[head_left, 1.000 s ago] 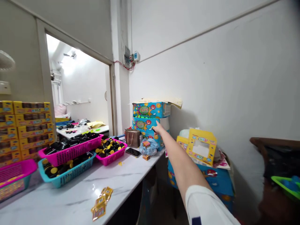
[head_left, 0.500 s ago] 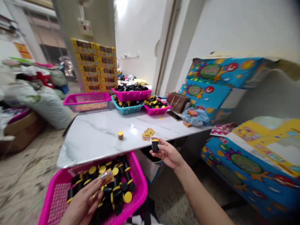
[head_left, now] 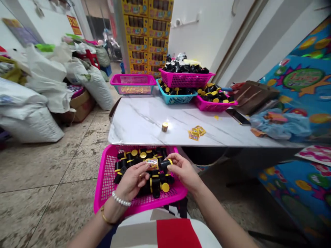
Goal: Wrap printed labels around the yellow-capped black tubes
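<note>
Between the thumb and fingers of my left hand [head_left: 134,179] is a small shiny printed plastic sleeve [head_left: 152,164]. My right hand [head_left: 184,171] pinches a small black canister with a yellow lid [head_left: 165,164], tipped on its side, lid toward my palm. The sleeve and canister are close together; whether they touch I cannot tell. Both hands are over a pink basket [head_left: 103,187] of similar black canisters [head_left: 156,187] with yellow lids. On the table stands one canister with a printed wrap [head_left: 164,127]. To its right lies a small pile of flat yellow printed sleeves [head_left: 196,132].
A white marble-patterned table [head_left: 139,119] lies beyond the basket. At its back are a pink basket of black parts [head_left: 186,80], a turquoise basket [head_left: 178,99], another pink basket [head_left: 214,106] and a phone [head_left: 238,116]. Yellow boxes [head_left: 147,38] are stacked behind; white sacks [head_left: 28,110] fill the left.
My right hand has brought the canister down and left from the table's edge to over the basket, near the sleeve in my left hand. The view has turned left and down.
</note>
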Demonstrator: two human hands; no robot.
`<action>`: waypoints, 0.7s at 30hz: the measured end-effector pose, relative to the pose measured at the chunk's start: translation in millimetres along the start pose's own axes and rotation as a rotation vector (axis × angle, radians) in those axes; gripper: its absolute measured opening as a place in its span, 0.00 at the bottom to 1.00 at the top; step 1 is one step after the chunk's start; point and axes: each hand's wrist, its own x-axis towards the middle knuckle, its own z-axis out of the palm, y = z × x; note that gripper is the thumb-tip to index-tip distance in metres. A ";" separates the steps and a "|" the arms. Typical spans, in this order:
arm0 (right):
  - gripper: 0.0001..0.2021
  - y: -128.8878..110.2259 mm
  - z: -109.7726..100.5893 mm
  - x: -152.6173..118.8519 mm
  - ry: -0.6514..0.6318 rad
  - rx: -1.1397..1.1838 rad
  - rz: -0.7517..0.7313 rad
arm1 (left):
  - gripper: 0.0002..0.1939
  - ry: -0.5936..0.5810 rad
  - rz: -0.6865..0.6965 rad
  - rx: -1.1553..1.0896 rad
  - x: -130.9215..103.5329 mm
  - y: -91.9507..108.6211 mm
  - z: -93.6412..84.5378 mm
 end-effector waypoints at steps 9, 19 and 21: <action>0.16 8.5 -1.5 10.8 0.127 -0.097 -0.003 | 0.06 -0.004 -0.005 -0.182 6.4 -8.7 1.6; 0.16 10.1 10.6 4.9 0.132 -0.161 -0.066 | 0.11 -0.022 -0.006 -0.135 10.2 -10.9 2.9; 0.14 13.0 13.2 0.8 0.158 -0.271 -0.131 | 0.11 0.021 -0.007 -0.096 7.6 -13.4 2.8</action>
